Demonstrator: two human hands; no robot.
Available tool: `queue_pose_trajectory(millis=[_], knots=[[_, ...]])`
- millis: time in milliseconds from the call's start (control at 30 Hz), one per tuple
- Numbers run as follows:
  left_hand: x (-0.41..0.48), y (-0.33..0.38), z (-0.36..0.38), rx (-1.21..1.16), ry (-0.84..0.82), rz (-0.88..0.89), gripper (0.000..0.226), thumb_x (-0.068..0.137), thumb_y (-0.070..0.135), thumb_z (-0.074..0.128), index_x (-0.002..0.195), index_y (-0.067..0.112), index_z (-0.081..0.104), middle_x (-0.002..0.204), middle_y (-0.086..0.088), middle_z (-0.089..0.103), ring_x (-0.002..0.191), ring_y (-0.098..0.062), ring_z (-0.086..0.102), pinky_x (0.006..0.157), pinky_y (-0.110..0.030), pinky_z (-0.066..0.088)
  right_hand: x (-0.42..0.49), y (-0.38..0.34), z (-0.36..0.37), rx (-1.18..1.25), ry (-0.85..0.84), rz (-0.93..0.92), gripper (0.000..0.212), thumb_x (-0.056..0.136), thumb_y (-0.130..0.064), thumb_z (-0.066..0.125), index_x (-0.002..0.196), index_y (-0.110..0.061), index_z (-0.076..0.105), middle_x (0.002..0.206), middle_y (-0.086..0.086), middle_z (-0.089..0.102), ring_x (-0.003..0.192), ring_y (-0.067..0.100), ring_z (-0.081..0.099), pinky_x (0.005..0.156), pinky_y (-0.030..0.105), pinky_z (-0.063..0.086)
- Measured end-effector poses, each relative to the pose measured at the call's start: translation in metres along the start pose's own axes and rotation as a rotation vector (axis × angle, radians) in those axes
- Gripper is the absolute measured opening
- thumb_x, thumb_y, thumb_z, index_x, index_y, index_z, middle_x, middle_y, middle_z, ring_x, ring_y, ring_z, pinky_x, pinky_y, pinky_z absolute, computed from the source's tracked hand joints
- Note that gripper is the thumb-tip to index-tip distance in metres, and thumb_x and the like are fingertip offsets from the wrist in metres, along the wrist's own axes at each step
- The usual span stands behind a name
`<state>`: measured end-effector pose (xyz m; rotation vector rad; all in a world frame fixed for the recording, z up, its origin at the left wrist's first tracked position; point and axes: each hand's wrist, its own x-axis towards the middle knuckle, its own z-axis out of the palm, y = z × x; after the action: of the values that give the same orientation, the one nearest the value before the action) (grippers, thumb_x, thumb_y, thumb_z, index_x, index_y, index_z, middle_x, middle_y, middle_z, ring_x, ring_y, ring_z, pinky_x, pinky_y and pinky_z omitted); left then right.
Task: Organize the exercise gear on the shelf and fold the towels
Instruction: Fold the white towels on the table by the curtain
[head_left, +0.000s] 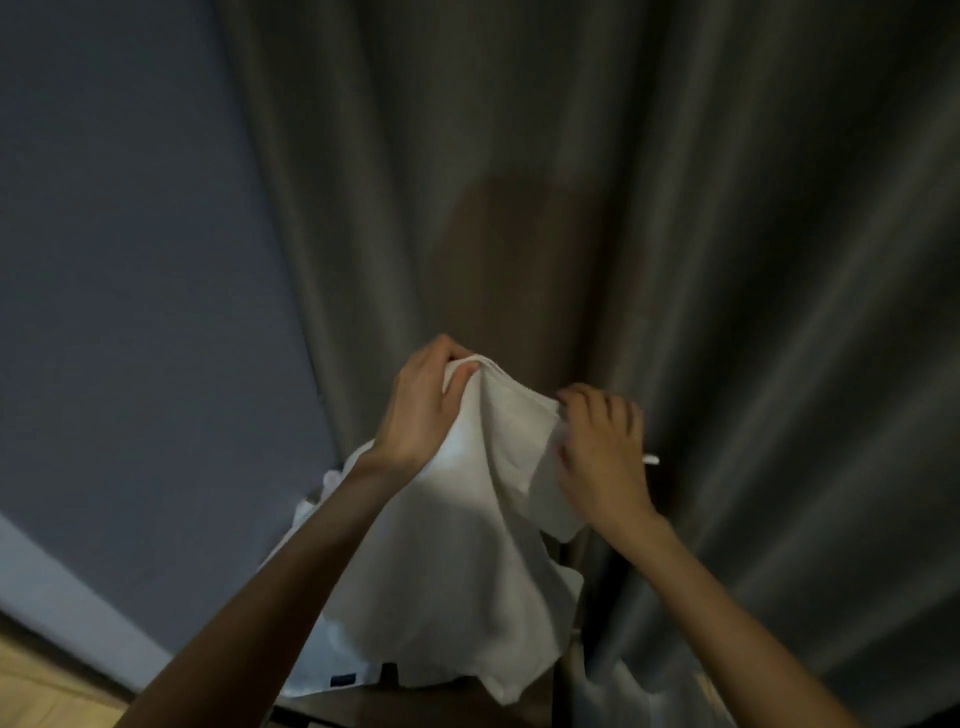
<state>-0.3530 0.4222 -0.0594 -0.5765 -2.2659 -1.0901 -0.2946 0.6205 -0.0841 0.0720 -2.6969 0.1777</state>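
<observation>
Both hands up in front of the grey curtain (649, 234): the left hand (423, 410) pinches the top edge of the white towel (457, 545), the right hand (602, 457) grips a fold just beside it, and the cloth hangs down between the forearms

Towel (457, 545) before curtain (675, 234)

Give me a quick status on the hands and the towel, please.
Left hand grips white towel at top edge. Right hand grips same edge alongside. Towel hangs unfolded. Grey curtain close behind, not in the way.
</observation>
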Motion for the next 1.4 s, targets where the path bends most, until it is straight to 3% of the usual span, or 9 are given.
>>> queue_pose_trajectory(millis=[200,333,467,633,867,1033,1133,1233,1400], knots=[[-0.003,0.022,0.007,-0.016,-0.13,0.132,0.016,0.094,0.02,0.052,0.091,0.006,0.06,0.09,-0.003,0.059,0.083,-0.011,0.055,0.078,-0.011,0.038,0.018,-0.029,-0.009,0.592,0.061,0.007,0.024,0.096,-0.03,0.054,0.118,-0.023,0.06,0.114,-0.001,0.064,0.101,0.018,0.06,0.091,0.043,0.048],[-0.006,0.022,0.003,-0.028,-0.191,0.151,0.019,0.092,0.023,0.053,0.096,0.006,0.059,0.092,-0.004,0.059,0.084,-0.007,0.052,0.079,-0.006,0.035,0.017,-0.018,-0.013,0.495,0.096,-0.027,0.024,0.094,-0.024,0.058,0.117,-0.023,0.065,0.11,0.0,0.066,0.095,0.02,0.064,0.086,0.038,0.053],[-0.006,0.013,0.013,-0.129,-0.328,-0.064,0.023,0.094,0.042,0.051,0.106,0.023,0.053,0.098,0.006,0.062,0.09,-0.009,0.06,0.079,-0.022,0.047,0.019,-0.01,-0.017,0.426,0.228,-0.022,0.027,0.094,-0.02,0.057,0.12,-0.019,0.065,0.113,0.002,0.067,0.098,0.021,0.063,0.082,0.033,0.05],[-0.025,-0.019,0.024,-0.254,-0.374,-0.083,0.019,0.092,0.054,0.044,0.105,0.045,0.055,0.089,0.022,0.062,0.083,0.004,0.059,0.072,-0.007,0.041,0.015,0.001,-0.017,0.401,0.342,0.044,0.023,0.096,-0.022,0.057,0.117,-0.022,0.066,0.109,-0.002,0.068,0.099,0.018,0.059,0.076,0.033,0.049],[-0.036,-0.036,0.035,-0.189,-0.443,-0.069,0.044,0.076,0.053,0.067,0.118,0.053,0.051,0.08,0.026,0.05,0.069,0.004,0.049,0.066,-0.009,0.042,0.014,0.02,-0.02,0.526,0.421,0.152,0.024,0.097,-0.02,0.054,0.118,-0.021,0.067,0.113,-0.002,0.068,0.096,0.016,0.065,0.083,0.038,0.054],[-0.027,-0.028,0.025,0.102,-0.264,0.031,0.022,0.092,0.022,0.059,0.113,0.016,0.064,0.103,-0.002,0.057,0.094,-0.018,0.058,0.086,-0.031,0.044,0.017,0.025,-0.027,0.454,0.428,0.123,0.023,0.098,-0.022,0.053,0.116,-0.023,0.067,0.112,-0.003,0.068,0.093,0.017,0.066,0.076,0.032,0.051],[-0.007,-0.013,0.007,0.243,-0.022,0.155,0.026,0.087,0.001,0.058,0.111,0.006,0.064,0.106,-0.017,0.056,0.096,-0.033,0.055,0.079,-0.035,0.043,0.023,0.027,-0.035,0.425,0.482,0.129,0.023,0.097,-0.023,0.053,0.114,-0.022,0.068,0.109,-0.003,0.068,0.092,0.017,0.064,0.07,0.027,0.047],[0.011,0.0,-0.002,0.219,0.154,0.044,0.028,0.091,0.01,0.05,0.117,0.01,0.062,0.115,-0.015,0.051,0.101,-0.027,0.051,0.077,-0.034,0.046,0.033,0.026,-0.044,0.405,0.495,0.126,0.023,0.098,-0.024,0.051,0.113,-0.02,0.067,0.102,-0.001,0.068,0.092,0.016,0.057,0.069,0.025,0.038],[-0.025,-0.024,0.016,0.207,-0.023,0.369,0.019,0.092,0.006,0.058,0.109,0.003,0.066,0.106,-0.018,0.06,0.094,-0.027,0.06,0.083,-0.036,0.049,0.032,0.035,-0.035,0.537,0.392,0.116,0.022,0.098,-0.019,0.052,0.113,-0.012,0.067,0.103,0.004,0.067,0.09,0.015,0.062,0.079,0.024,0.047]])
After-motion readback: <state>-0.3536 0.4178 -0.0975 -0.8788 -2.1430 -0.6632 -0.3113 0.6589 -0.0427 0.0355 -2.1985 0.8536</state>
